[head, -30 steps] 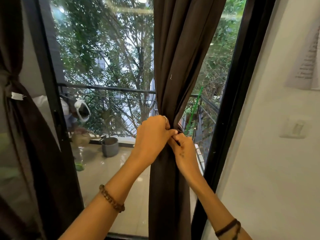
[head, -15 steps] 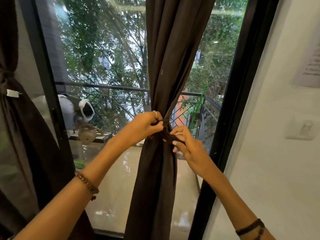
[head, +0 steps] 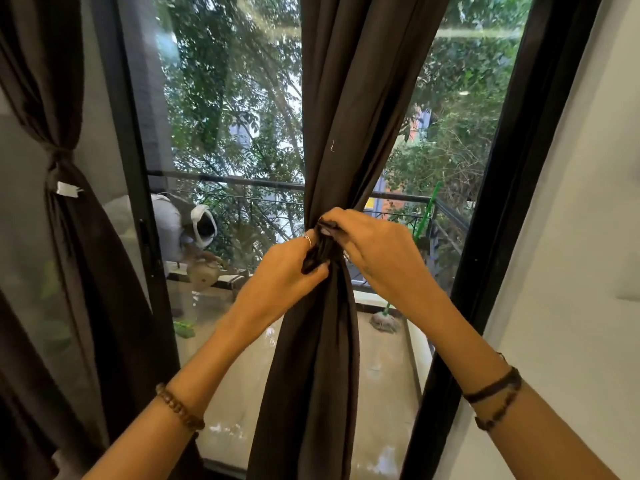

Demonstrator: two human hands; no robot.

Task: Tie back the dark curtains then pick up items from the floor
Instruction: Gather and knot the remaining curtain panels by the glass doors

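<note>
A dark brown curtain [head: 332, 98] hangs gathered in front of the glass door, bunched at its waist. My left hand [head: 284, 271] grips a dark fabric tie strip [head: 320, 252] at the curtain's waist from the left. My right hand [head: 377, 247] comes over from the right and pinches the upper end of the same tie. A second dark curtain [head: 69, 220] at the left is held by a knotted tie with a white tag [head: 67, 188].
The black door frame [head: 498, 220] stands just right of the curtain, with a white wall [head: 571, 271] beyond it. Outside on the balcony a person [head: 180, 226] bends over, and a green-handled mop [head: 424, 230] leans on the railing.
My right hand has risen and moved over the top of the tie, where before it pulled an end down to the right. My left hand has shifted lower on the tie.
</note>
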